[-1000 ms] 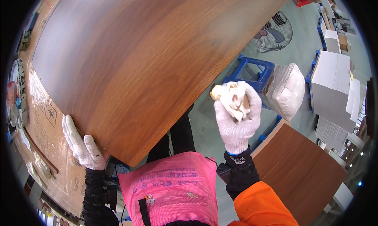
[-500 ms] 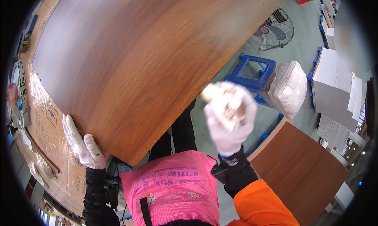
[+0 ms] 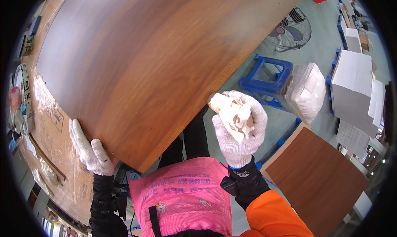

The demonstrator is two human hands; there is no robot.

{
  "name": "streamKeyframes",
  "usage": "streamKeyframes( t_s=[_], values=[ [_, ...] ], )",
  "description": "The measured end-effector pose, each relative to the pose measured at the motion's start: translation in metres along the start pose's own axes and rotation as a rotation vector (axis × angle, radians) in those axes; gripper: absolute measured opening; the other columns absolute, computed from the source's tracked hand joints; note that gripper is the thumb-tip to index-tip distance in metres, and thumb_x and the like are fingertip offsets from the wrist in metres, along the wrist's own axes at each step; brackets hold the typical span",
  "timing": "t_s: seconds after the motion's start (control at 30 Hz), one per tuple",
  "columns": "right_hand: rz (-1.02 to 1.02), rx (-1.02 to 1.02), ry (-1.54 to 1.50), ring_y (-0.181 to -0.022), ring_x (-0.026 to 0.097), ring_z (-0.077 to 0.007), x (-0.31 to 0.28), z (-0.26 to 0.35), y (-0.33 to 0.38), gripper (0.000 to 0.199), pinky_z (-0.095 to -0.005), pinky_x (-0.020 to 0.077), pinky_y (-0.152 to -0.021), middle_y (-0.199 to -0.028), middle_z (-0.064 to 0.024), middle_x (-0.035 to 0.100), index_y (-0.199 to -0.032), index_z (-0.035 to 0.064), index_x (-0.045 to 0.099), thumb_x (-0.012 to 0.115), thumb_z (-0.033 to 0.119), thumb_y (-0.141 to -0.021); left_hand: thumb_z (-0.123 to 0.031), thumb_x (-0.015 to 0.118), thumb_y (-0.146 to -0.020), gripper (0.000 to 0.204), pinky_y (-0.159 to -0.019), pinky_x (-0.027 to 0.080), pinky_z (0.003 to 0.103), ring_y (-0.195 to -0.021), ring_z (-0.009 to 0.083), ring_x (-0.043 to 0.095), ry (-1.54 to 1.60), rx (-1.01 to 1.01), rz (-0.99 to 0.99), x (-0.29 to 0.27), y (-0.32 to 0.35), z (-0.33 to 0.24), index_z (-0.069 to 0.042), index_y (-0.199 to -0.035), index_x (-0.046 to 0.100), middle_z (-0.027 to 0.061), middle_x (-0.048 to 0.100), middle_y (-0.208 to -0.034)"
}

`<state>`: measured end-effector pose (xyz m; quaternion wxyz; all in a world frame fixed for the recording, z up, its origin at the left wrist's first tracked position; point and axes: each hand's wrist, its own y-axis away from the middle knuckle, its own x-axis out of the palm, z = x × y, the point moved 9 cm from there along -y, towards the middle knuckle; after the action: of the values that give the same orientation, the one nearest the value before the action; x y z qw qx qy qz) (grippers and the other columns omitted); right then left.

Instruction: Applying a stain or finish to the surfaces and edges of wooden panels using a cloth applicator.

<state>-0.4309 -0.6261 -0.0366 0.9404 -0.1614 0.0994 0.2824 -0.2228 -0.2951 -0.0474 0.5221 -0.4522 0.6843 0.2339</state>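
Observation:
A large brown wood-grain panel (image 3: pixel 136 76) lies before me on a cardboard-covered surface, its right long edge reaching out past it. My left hand (image 3: pixel 91 152), in a white knit glove, rests against the panel's near left edge with the fingers stretched out and the thumb apart. My right hand (image 3: pixel 244 144), gloved the same way, is closed round a crumpled white cloth (image 3: pixel 235 115) with yellowish stains. The front of the cloth is at the panel's right long edge; whether it touches there I cannot tell.
Right of the panel stand a blue plastic stool (image 3: pixel 264 78) with a wrapped white bundle (image 3: pixel 308 88) beside it, and a floor fan (image 3: pixel 291 30). Another brown panel stack (image 3: pixel 318 179) lies at lower right. Stacks of pale boards (image 3: pixel 351 92) line the far right.
The cloth and my right hand, blurred by motion before, now show sharply and sit slightly nearer to me. My left hand keeps its place at the panel's edge.

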Motion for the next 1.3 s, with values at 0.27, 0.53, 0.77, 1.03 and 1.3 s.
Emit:
streamKeyframes(
  t_s=[0.27, 0.53, 0.77, 1.03, 1.3],
  values=[
    [0.028, -0.069, 0.055, -0.103, 0.070, -0.0281, 0.005, 0.015, 0.009, 0.059, -0.0366, 0.0572, -0.089, -0.117, -0.0156, 0.068, -0.121, 0.0063, 0.060, 0.089, 0.003, -0.070, -0.049, 0.036, -0.106, 0.076, -0.125, 0.022, 0.046, -0.151, 0.0398, 0.033, 0.009, -0.014, 0.002, 0.000, 0.000, -0.001, 0.007, -0.157, 0.033, 0.0270, 0.035, -0.161],
    [0.015, -0.014, -0.062, -0.102, 0.069, -0.0239, 0.003, 0.012, 0.010, 0.059, -0.0353, 0.0557, -0.091, -0.117, -0.0156, 0.067, -0.122, 0.0046, 0.059, 0.090, 0.007, -0.072, -0.047, 0.037, -0.105, 0.075, -0.125, 0.021, 0.046, -0.151, 0.0388, 0.032, 0.011, -0.016, 0.010, 0.000, 0.001, 0.001, 0.007, -0.157, 0.033, 0.0268, 0.034, -0.162],
    [0.130, -0.018, 0.104, -0.102, 0.069, -0.0247, 0.006, 0.010, 0.006, 0.061, -0.0354, 0.0556, -0.091, -0.118, -0.0145, 0.067, -0.124, 0.0034, 0.060, 0.089, 0.007, -0.071, -0.046, 0.037, -0.105, 0.075, -0.125, 0.022, 0.046, -0.151, 0.0392, 0.032, 0.005, -0.011, 0.019, 0.000, 0.000, 0.001, 0.007, -0.157, 0.033, 0.0270, 0.034, -0.162],
    [-0.072, -0.053, 0.020, -0.107, 0.066, -0.0246, -0.009, -0.003, -0.006, 0.062, -0.0367, 0.0535, -0.096, -0.122, -0.0154, 0.064, -0.131, 0.0023, 0.050, 0.085, 0.007, -0.080, -0.048, 0.035, -0.105, 0.075, -0.125, 0.021, 0.046, -0.151, 0.0397, 0.032, 0.003, -0.022, 0.009, 0.000, -0.001, 0.000, 0.007, -0.157, 0.032, 0.0273, 0.034, -0.162],
    [0.043, -0.042, 0.076, -0.106, 0.067, -0.0224, 0.003, 0.001, 0.001, 0.061, -0.0351, 0.0553, -0.093, -0.121, -0.0152, 0.065, -0.128, 0.0027, 0.055, 0.087, 0.006, -0.076, -0.048, 0.036, -0.105, 0.075, -0.125, 0.021, 0.046, -0.151, 0.0391, 0.032, -0.007, -0.021, 0.011, 0.001, 0.001, 0.004, 0.007, -0.157, 0.033, 0.0265, 0.035, -0.162]
  ],
)
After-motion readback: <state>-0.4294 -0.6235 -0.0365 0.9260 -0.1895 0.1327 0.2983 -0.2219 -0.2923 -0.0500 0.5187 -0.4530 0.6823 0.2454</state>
